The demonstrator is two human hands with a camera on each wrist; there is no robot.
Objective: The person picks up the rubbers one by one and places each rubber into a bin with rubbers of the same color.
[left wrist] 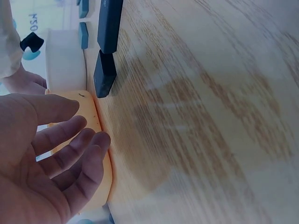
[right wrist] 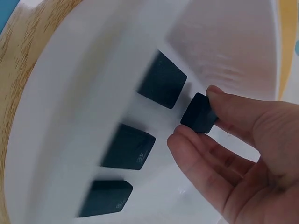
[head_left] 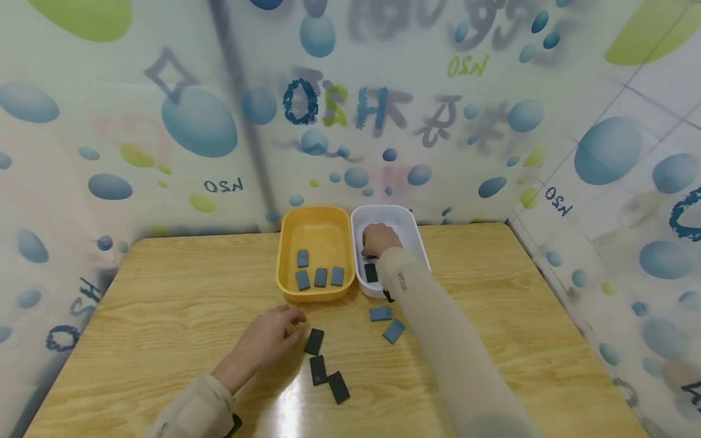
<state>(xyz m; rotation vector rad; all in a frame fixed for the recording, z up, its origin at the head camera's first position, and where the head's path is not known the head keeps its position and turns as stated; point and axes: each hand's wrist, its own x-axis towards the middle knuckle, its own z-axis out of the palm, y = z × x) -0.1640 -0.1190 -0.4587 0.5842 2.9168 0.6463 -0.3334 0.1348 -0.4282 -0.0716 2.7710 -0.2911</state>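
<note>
Placement appears to be the step in hand: I see the right hand (head_left: 379, 241) pinching a black tile (right wrist: 196, 114) in the white tray (head_left: 402, 224), beside three matching tiles (right wrist: 130, 147). The left hand (head_left: 268, 336), fingers loosely bent, holds nothing, left of the loose black tiles (head_left: 318, 370). Next, I judge, calls for lowering the tile, then releasing.

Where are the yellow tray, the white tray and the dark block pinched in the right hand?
Yellow tray (head_left: 323, 238): head view, on the bare floor inside it.
White tray (head_left: 382, 213): head view, on its far inner wall.
Held dark block (right wrist: 198, 115): right wrist view, mid-surface.
</note>
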